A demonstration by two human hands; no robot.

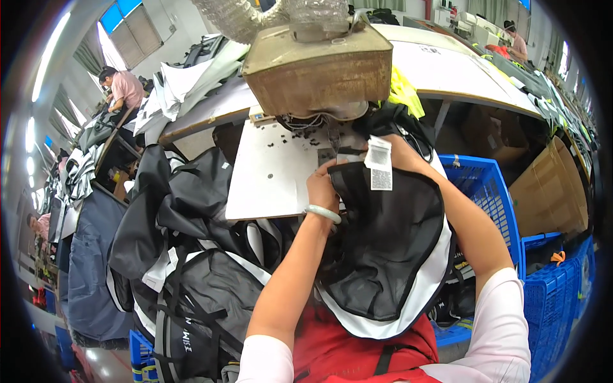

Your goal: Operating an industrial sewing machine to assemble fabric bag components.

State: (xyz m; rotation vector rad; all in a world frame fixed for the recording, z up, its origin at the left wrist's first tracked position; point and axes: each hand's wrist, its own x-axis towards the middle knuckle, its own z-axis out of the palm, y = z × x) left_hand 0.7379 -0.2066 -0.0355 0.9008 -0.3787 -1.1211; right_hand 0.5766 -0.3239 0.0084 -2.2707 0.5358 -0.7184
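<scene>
A black sheer fabric piece (383,236) with a wide white edge hangs from the machine table down over my lap. My left hand (323,187), a pale bangle at its wrist, is closed with its fingers pinching the upper left edge. Across from it, my right hand (401,155) is closed on the upper right part, its fingertips partly covered by a white label (380,165) on the fabric. Both hands are just below the needle area of a sewing machine (316,73) with a worn, brownish boxy head. Small black scraps (299,137) lie on its white table (265,185).
Black bags (211,287) with straps and white edging are heaped at left. Blue plastic crates (485,191) and a cardboard box (550,191) stand at right. Yellow fabric (403,90) lies behind the machine, under a foil duct (236,18). Other people work further off.
</scene>
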